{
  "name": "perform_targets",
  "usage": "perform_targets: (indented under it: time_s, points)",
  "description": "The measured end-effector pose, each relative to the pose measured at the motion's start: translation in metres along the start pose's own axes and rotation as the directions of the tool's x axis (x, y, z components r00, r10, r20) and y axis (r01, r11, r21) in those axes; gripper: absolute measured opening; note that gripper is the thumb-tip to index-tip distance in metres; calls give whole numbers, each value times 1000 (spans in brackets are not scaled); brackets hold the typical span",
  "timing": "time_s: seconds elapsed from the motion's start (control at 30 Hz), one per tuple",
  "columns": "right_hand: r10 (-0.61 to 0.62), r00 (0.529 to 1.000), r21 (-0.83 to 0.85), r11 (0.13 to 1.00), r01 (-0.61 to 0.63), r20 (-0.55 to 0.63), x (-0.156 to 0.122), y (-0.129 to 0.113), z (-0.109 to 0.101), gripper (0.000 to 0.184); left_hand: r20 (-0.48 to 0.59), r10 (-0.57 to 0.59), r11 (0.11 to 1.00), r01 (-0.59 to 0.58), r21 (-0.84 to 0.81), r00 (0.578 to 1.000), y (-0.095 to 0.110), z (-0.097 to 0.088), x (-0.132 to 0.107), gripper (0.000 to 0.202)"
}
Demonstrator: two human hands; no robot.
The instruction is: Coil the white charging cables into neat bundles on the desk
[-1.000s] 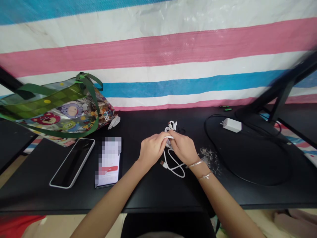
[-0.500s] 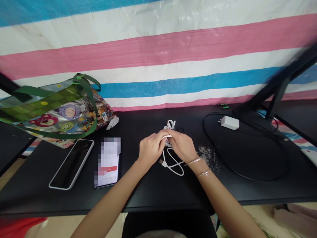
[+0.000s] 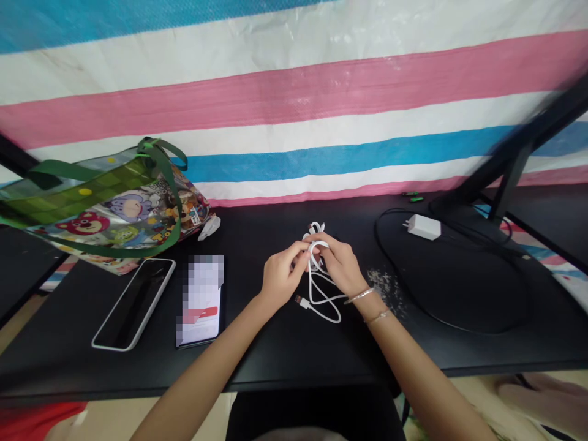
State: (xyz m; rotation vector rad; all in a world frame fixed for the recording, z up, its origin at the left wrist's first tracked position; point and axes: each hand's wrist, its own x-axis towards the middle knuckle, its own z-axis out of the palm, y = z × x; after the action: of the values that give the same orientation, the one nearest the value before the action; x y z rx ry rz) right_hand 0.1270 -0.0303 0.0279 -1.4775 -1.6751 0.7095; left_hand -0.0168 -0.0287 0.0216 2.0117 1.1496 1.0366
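A white charging cable [image 3: 321, 294] hangs in loops between my two hands over the middle of the black desk [image 3: 285, 349]. My left hand [image 3: 281, 277] pinches the cable near its top. My right hand [image 3: 339, 264], with two thin bracelets on the wrist, is closed on the bundled part beside it. The cable's USB plug [image 3: 301, 301] dangles just below my left hand, and a loose loop rests on the desk.
A cartoon-print tote bag [image 3: 105, 208] with green straps lies at the back left. Two phones lie in front of it: one dark-screened [image 3: 134, 303], one lit [image 3: 201, 301]. A white charger brick [image 3: 421, 226] sits on a round black stand base [image 3: 459, 275] at right.
Both hands have lifted slightly off the desk and the cable loops have been drawn up and lengthened. The plug now hangs more freely.
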Motion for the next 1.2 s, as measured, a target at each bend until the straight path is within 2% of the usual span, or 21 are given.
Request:
perform_targets:
  time_s: [0.2,0.37,0.67,0.83,1.03,1.2]
  points:
    - [-22,999,150,989,17,36,2,4,2,36,55,-47,931,63,-359,997,-2,4,4,24]
    - [-35,999,151,988,28,38,2,3,1,35,93,-106,838,140,-528,990,-3,6,6,24]
    - [-72,997,68,995,70,40,1,3,0,36,145,-154,753,211,-623,977,-2,6,8,30]
    - [-75,994,-12,997,76,75,0,1,-1,40,155,-168,753,228,-617,974,-1,5,8,31]
    - [-12,991,-210,977,40,136,-1,-5,-3,45,160,-190,747,248,-617,969,-1,7,9,36]
    - [-25,988,-284,957,67,150,-1,-3,-2,47,173,-184,735,253,-629,968,-1,8,8,38]
